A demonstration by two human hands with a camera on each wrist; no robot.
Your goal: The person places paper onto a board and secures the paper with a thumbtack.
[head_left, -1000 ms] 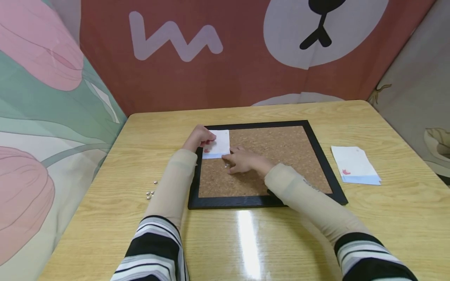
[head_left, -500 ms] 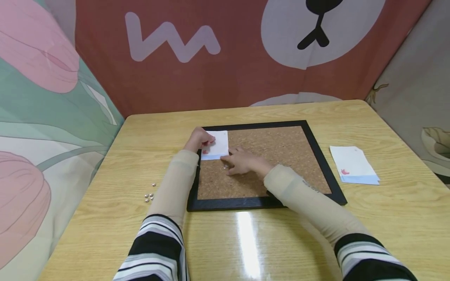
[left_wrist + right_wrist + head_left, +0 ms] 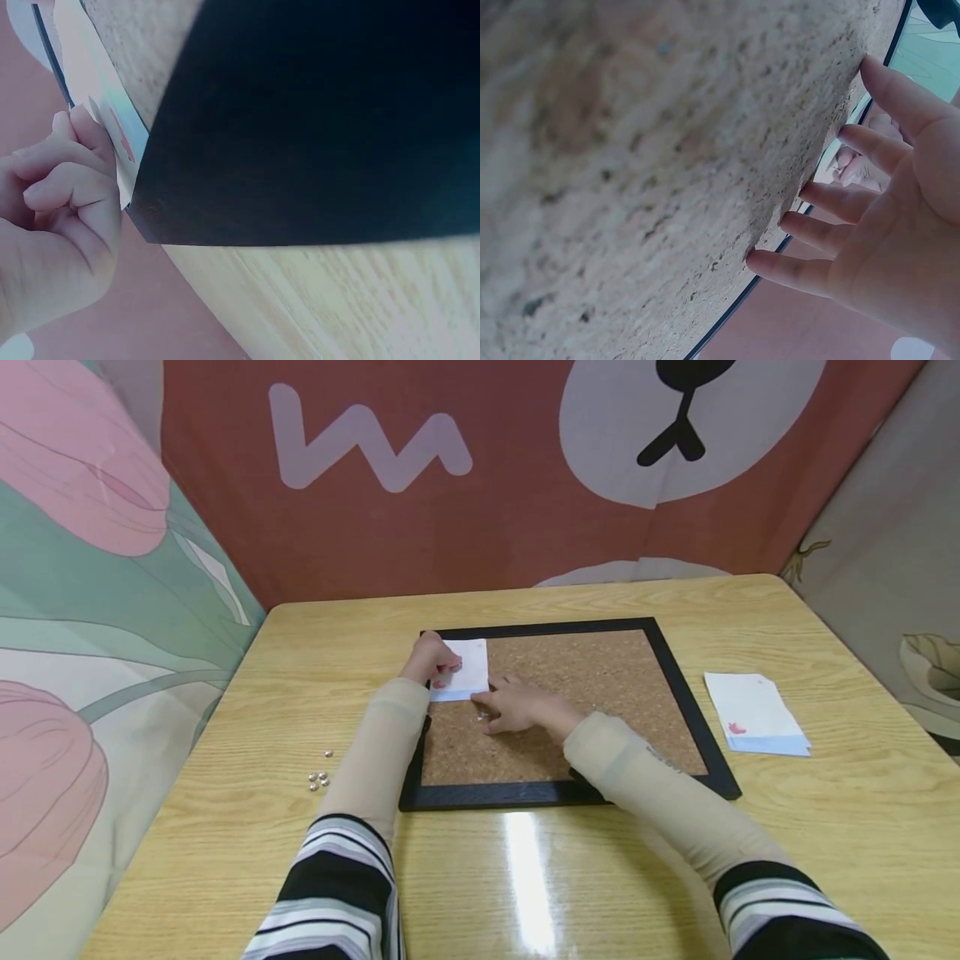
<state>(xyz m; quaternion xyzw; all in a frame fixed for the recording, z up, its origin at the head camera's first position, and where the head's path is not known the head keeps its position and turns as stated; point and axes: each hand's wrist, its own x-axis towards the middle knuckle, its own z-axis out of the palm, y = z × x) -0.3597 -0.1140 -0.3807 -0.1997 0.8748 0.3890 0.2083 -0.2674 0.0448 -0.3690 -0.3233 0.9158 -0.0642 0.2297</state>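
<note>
My left hand (image 3: 432,656) is at the upper left of a cork board (image 3: 570,693), over a white sheet of paper (image 3: 471,662) with a pale blue lower band. Its fingers are curled, with thumb and fingertip pinching a small pushpin (image 3: 459,665) against the sheet, mostly hidden by the fingertips. In the left wrist view the sheet (image 3: 97,97) lies flat by the frame's corner. My right hand (image 3: 517,703) rests spread beside the sheet's lower right corner. The right wrist view shows its straight fingertips (image 3: 810,193) touching the cork. A small shiny piece (image 3: 482,717) lies near its thumb.
The board's black frame (image 3: 495,795) surrounds the cork on the wooden table (image 3: 450,877). Several small silvery pins (image 3: 318,778) lie left of the board, close to my left forearm. A stack of similar sheets (image 3: 757,714) lies on the right.
My left hand has shifted very slightly on the sheet, its fingertips staying at the same spot. The right hand and the sheet have kept their places; the view moved a little.
</note>
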